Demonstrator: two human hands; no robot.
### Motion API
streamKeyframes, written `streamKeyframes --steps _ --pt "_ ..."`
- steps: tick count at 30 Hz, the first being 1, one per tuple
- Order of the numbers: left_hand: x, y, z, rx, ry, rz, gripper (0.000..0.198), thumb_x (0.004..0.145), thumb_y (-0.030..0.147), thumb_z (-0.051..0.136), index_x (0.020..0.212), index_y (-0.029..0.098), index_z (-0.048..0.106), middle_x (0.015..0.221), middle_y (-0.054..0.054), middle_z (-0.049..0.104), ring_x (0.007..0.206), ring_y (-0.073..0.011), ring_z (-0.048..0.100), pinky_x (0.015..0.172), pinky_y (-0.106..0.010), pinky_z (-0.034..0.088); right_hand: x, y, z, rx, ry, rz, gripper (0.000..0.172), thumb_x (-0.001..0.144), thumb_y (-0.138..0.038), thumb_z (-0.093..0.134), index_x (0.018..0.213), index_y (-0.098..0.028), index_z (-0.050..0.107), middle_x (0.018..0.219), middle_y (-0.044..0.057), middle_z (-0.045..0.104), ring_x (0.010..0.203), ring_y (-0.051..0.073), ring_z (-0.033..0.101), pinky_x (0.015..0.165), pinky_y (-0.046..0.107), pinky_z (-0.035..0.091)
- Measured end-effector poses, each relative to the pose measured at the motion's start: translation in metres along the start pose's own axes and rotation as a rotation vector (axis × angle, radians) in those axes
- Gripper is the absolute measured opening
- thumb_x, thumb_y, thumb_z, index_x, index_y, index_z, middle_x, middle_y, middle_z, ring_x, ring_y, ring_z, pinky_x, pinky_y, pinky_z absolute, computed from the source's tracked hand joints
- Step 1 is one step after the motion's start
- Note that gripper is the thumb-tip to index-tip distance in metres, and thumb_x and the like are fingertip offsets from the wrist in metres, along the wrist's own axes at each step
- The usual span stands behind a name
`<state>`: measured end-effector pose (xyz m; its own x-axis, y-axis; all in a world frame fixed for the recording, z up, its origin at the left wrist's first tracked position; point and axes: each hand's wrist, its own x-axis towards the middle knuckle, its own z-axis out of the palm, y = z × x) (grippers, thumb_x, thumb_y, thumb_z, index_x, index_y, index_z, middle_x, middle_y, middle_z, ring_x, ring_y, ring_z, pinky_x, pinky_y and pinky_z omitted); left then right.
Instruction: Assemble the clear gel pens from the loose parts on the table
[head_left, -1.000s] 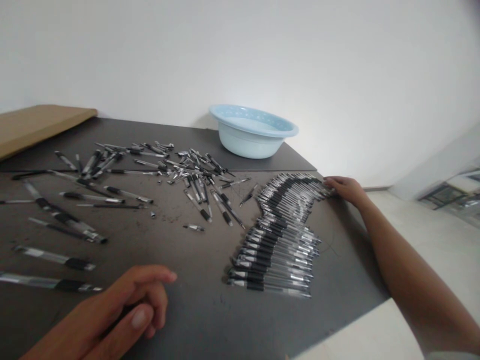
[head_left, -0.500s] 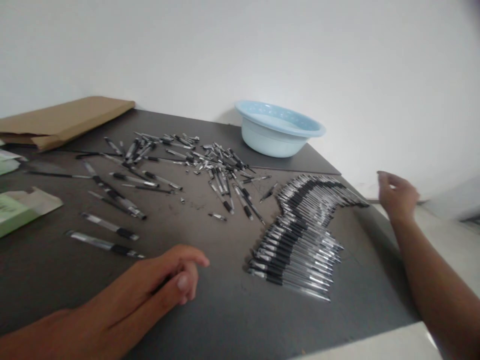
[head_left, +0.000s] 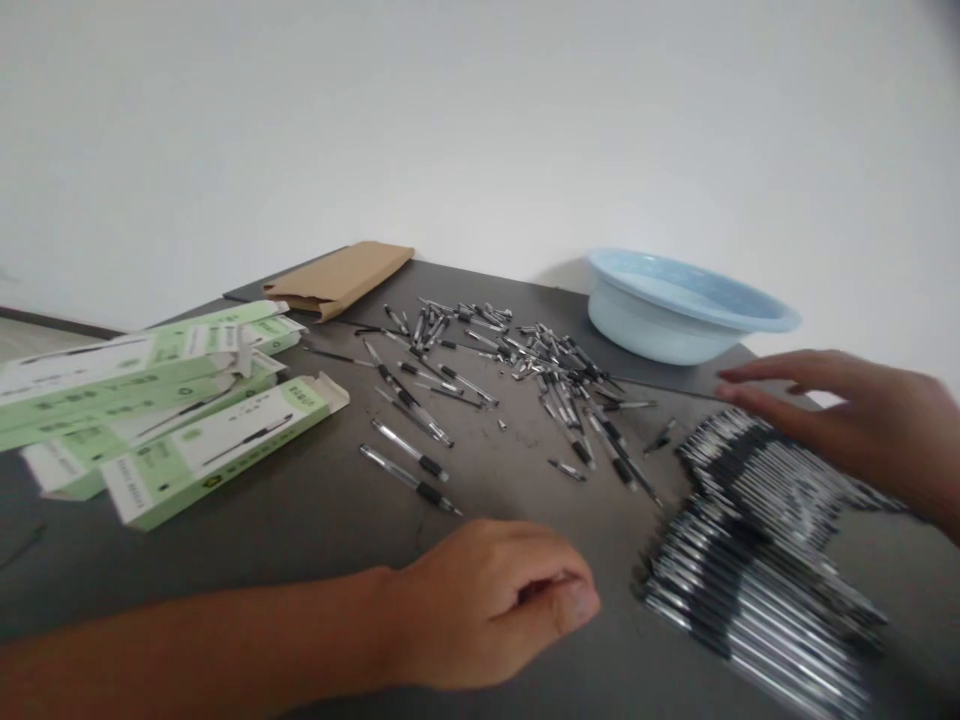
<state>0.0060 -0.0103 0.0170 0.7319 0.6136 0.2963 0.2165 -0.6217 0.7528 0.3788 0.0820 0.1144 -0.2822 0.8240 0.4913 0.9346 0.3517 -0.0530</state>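
Note:
My left hand (head_left: 502, 605) rests low over the front of the table, its fingers curled and the thumb against them; no object shows in it. To its right, clear-barrelled pens with black grips (head_left: 750, 600) lie side by side in a long row. Over the far part of that row hovers my right hand (head_left: 862, 420), fingers stretched out and apart, holding nothing visible. Beyond my left hand, a heap of loose pens and pen parts (head_left: 555, 360) is scattered across the table. Two single pens (head_left: 412, 480) lie nearer, left of the heap.
Several green and white pen boxes (head_left: 232, 440) are stacked at the left. Behind them, a brown paper envelope (head_left: 352, 275) lies near the wall. A light blue plastic basin (head_left: 667, 320) stands at the back right of the dark table (head_left: 247, 590).
The view has swung left, bringing the pen boxes into sight. My right hand has come from beyond the table's right edge to over the pen row. My left hand's fingers have curled tighter.

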Motion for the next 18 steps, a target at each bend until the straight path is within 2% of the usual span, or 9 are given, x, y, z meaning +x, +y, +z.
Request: streamKeyframes --steps 1,3,5,7,10,12,15,18 --pt "-0.001 0.0 0.001 -0.001 0.007 0.003 0.033 0.11 0.037 0.047 0.103 0.018 0.073 0.089 -0.004 0.075 0.08 -0.0159 0.069 0.073 -0.023 0.048 0.015 -0.021 0.01 0.039 -0.086 -0.058 0.041 0.091 -0.067 0.064 0.106 -0.035 0.084 0.109 0.004 0.083 0.079 0.026 0.076 0.07 0.039 0.057" --pt "-0.001 0.0 0.001 0.0 0.029 0.008 0.033 0.11 0.037 0.047 0.102 0.018 0.073 0.088 -0.004 0.075 0.08 -0.0154 0.069 0.072 -0.022 0.048 0.045 -0.059 0.029 0.071 -0.292 -0.187 0.037 0.096 -0.057 0.061 0.114 -0.033 0.083 0.106 0.003 0.084 0.082 0.024 0.077 0.072 0.036 0.058" --pt "-0.002 0.001 0.002 -0.005 0.049 -0.004 0.032 0.11 0.038 0.049 0.101 0.018 0.073 0.089 -0.003 0.076 0.079 -0.0143 0.07 0.07 -0.022 0.047 0.073 -0.086 0.049 0.059 -0.356 -0.247 0.034 0.098 -0.052 0.061 0.115 -0.033 0.083 0.108 0.001 0.084 0.084 0.022 0.077 0.076 0.033 0.057" --pt "-0.002 0.001 0.003 -0.011 0.057 -0.024 0.031 0.109 0.039 0.051 0.101 0.019 0.074 0.09 -0.002 0.077 0.078 -0.0136 0.07 0.069 -0.021 0.047 0.098 -0.101 0.073 0.027 -0.406 -0.271 0.03 0.099 -0.045 0.061 0.114 -0.033 0.083 0.108 0.001 0.084 0.091 0.022 0.078 0.081 0.032 0.057" --pt "-0.001 -0.004 0.004 -0.034 0.025 -0.003 0.029 0.108 0.041 0.054 0.104 0.02 0.074 0.091 -0.002 0.077 0.08 -0.0153 0.072 0.071 -0.022 0.049 0.128 -0.107 0.107 -0.039 -0.478 -0.263 0.023 0.096 -0.036 0.067 0.109 -0.029 0.084 0.101 0.002 0.084 0.092 0.025 0.078 0.083 0.033 0.057" --pt "-0.001 -0.009 0.006 -0.045 0.015 0.029 0.03 0.108 0.043 0.054 0.106 0.02 0.073 0.09 -0.003 0.076 0.082 -0.0162 0.072 0.072 -0.022 0.05 0.141 -0.105 0.125 -0.076 -0.533 -0.24 0.021 0.099 -0.035 0.067 0.109 -0.024 0.082 0.101 0.004 0.082 0.092 0.024 0.077 0.087 0.037 0.059" --pt "-0.001 -0.016 0.011 -0.059 0.027 0.061 0.034 0.108 0.048 0.053 0.106 0.021 0.074 0.088 -0.002 0.075 0.079 -0.0152 0.071 0.071 -0.022 0.049 0.149 -0.097 0.142 -0.111 -0.609 -0.184 0.026 0.103 -0.04 0.066 0.115 -0.019 0.074 0.112 0.007 0.076 0.096 0.021 0.073 0.09 0.041 0.061" --pt "-0.001 -0.021 0.018 -0.069 0.056 0.079 0.037 0.108 0.051 0.053 0.106 0.022 0.074 0.088 -0.002 0.076 0.078 -0.0147 0.071 0.071 -0.022 0.049 0.15 -0.089 0.149 -0.12 -0.659 -0.132 0.027 0.103 -0.04 0.066 0.12 -0.019 0.071 0.12 0.008 0.073 0.102 0.022 0.072 0.09 0.042 0.062"
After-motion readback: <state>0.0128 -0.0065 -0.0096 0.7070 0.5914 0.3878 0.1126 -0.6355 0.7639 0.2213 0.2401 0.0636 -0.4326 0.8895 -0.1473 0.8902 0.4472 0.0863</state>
